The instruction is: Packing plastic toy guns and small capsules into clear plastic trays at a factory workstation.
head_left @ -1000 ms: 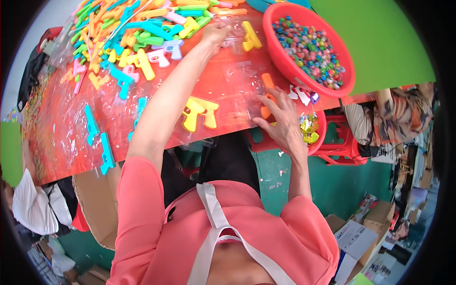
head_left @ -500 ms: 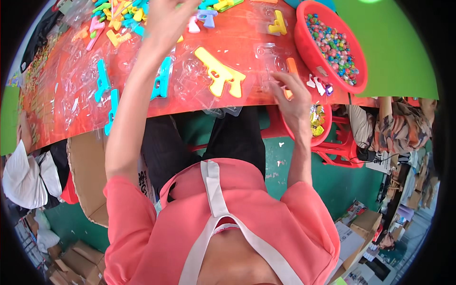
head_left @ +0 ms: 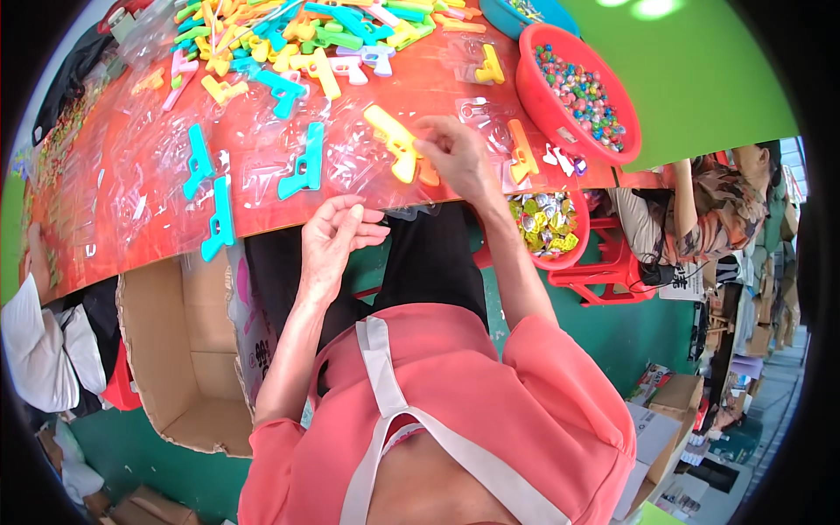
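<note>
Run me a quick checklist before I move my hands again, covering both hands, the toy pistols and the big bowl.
1. Left hand free of toys: ok.
2. Right hand firmly gripping the yellow toy pistol: cannot tell; its fingers overlap it.
3. Orange toy pistol clear of both hands: ok.
4. Nearest blue toy pistol fully on the table: not ok; its handle end appears past the edge.
5. Colourful balls inside the large red bowl: ok.
</note>
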A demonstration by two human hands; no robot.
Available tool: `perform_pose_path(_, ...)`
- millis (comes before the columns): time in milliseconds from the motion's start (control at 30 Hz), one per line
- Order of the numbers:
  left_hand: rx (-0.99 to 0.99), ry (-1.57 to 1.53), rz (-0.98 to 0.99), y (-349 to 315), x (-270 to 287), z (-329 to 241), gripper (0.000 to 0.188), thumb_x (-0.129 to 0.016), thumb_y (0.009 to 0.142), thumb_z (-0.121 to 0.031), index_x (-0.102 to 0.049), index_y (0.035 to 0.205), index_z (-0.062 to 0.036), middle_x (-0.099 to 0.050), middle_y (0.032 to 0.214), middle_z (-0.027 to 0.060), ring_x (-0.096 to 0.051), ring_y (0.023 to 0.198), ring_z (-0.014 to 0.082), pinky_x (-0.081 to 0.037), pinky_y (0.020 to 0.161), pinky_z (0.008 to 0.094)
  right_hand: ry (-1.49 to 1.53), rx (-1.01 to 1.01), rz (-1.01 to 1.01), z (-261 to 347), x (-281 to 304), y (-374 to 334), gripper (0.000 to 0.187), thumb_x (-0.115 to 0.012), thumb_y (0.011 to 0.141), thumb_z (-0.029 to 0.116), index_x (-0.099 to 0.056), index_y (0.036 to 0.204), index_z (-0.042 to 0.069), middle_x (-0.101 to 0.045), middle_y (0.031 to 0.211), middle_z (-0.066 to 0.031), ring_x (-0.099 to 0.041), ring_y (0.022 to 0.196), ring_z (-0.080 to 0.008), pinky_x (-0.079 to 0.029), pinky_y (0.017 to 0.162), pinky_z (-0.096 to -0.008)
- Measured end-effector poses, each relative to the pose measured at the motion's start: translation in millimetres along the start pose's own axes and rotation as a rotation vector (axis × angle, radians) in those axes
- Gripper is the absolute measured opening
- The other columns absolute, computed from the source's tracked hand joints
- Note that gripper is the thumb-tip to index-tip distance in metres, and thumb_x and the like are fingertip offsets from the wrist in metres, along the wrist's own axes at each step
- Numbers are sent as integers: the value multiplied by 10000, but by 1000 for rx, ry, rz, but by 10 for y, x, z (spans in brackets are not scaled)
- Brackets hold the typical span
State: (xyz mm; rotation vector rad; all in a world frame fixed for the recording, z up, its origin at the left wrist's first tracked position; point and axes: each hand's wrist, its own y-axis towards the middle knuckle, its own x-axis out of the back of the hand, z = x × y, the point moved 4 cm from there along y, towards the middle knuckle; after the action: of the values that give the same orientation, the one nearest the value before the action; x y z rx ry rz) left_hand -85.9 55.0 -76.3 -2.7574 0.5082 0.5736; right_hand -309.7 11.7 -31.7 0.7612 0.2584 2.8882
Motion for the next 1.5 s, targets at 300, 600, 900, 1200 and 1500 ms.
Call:
perform_pose_path(300,-521,896,-82,163,-405,-459,363,-697,895,-183,-613,1202,-7,-611,1189,163,-599,1091,276,-498,900,375,418,-116,-245,-370,914,157,184,-619,942,62,-628,1096,-37,-654,887,-66,-643,668,-110,-596,586,-286)
perform_pose_path(600,-637,1550,207,497,-615,-132,811,-763,722,-553,-546,1357,-98,-286,1525,260,-132,1447,485,-104,1145,656,-48,-70,-295,-560,900,374,205,-661,884,112,-688,1037,-20,-660,759,-37,-613,662,-77,-518,582,-246)
perform_pose_path(900,-513,1511,763,400,-312,-471,829,-836,646,-396,-524,1372,-143,-277,1574,126,-124,1486,384,-103,1167,652,68,-162,-210,-444,447,356,221,-621,876,79,-654,1032,-73,-700,751,-113,-698,589,-163,-553,520,-287)
perform_pose_path(1200,-508,1532,980,547,-390,-593,813,-803,614,-288,-539,1367,-134,-273,1593,81,-90,1505,345,-79,1173,651,-458,106,-224,-456,380,357,189,-651,875,89,-656,1027,-24,-663,839,-166,-688,711,-256,-546,623,-349)
perform_pose_path(1500,-486,1525,948,583,-435,-613,802,-805,652,-173,-514,1399,-156,-253,1604,57,-86,1509,330,-97,1169,666,-501,328,-206,-116,294,884,220,-685,823,132,-653,996,1,-627,910,-197,-640,844,-377,-511,734,-461)
